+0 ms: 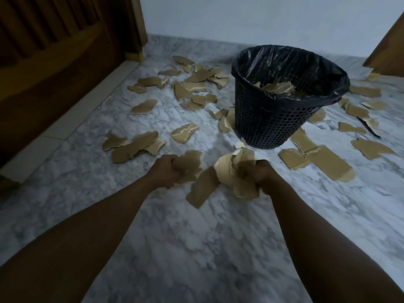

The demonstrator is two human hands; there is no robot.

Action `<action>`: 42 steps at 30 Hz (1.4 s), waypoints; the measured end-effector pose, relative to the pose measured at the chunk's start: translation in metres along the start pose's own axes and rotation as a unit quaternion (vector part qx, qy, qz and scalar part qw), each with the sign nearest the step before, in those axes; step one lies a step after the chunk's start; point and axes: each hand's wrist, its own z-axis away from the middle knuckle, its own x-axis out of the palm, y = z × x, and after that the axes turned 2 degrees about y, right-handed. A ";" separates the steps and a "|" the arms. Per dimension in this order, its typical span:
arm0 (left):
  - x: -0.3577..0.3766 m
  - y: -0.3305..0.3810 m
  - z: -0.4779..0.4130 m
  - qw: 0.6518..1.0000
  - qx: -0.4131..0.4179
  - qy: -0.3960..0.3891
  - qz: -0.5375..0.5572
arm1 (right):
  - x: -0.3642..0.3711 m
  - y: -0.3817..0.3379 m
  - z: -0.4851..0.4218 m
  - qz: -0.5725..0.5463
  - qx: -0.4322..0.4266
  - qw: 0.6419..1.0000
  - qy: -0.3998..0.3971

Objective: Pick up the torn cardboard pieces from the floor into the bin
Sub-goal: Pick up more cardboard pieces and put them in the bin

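Observation:
My left hand point(168, 171) grips a torn brown cardboard piece point(192, 165) low over the marble floor. My right hand point(255, 173) holds a crumpled bunch of cardboard pieces point(227, 171), one long strip hanging down to the left. The black mesh bin point(273, 119) with a black liner stands just beyond my hands, with several cardboard pieces point(277, 87) inside. Many torn pieces lie scattered on the floor: a cluster at the left point(135, 147), a spread behind the bin's left side point(196, 84), and larger strips at the right point(323, 162).
A dark wooden door and frame point(54, 62) run along the left with a pale threshold strip. A white wall point(262, 22) closes the back. Another wooden panel point(389, 51) stands at the far right. Grey-white marble floor point(196, 248) stretches toward me.

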 end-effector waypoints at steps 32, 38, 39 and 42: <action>-0.114 -0.060 -0.138 0.979 -0.159 0.119 0.043 | 0.149 -0.016 -0.068 0.281 0.013 0.956 -0.087; -0.087 -0.052 -0.152 0.972 -0.126 0.026 -0.194 | 0.147 -0.024 -0.065 0.288 0.037 0.951 -0.106; -0.085 -0.048 -0.151 0.973 -0.121 0.032 -0.193 | 0.147 -0.025 -0.063 0.288 0.044 0.951 -0.106; -0.084 -0.037 -0.154 0.988 -0.050 0.062 -0.132 | 0.147 -0.025 -0.057 0.278 0.054 0.954 -0.098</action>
